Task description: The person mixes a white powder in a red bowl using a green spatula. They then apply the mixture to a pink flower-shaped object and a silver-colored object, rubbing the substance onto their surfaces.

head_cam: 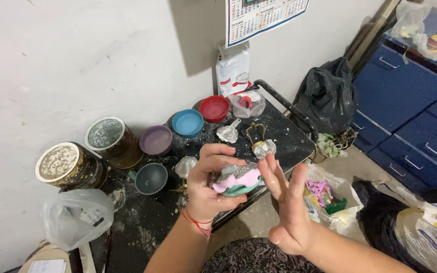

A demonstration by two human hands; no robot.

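My left hand (207,182) grips a small teal bowl-shaped mould (242,190) filled with pink paste (238,179) that carries grey flecks on top. It is held above the front edge of the black table (142,222). My right hand (289,202) is flat and open just right of the mould, fingers spread, its fingertips close to the pink paste. A red thread is tied around my left wrist.
On the table stand two dusty tins (72,164), purple (156,139), blue (187,122), red (214,108) and dark green (150,178) bowls, and silvery moulded pieces (264,148). A plastic bag (77,215) lies left, a black bag (327,96) and blue drawers (410,101) right.
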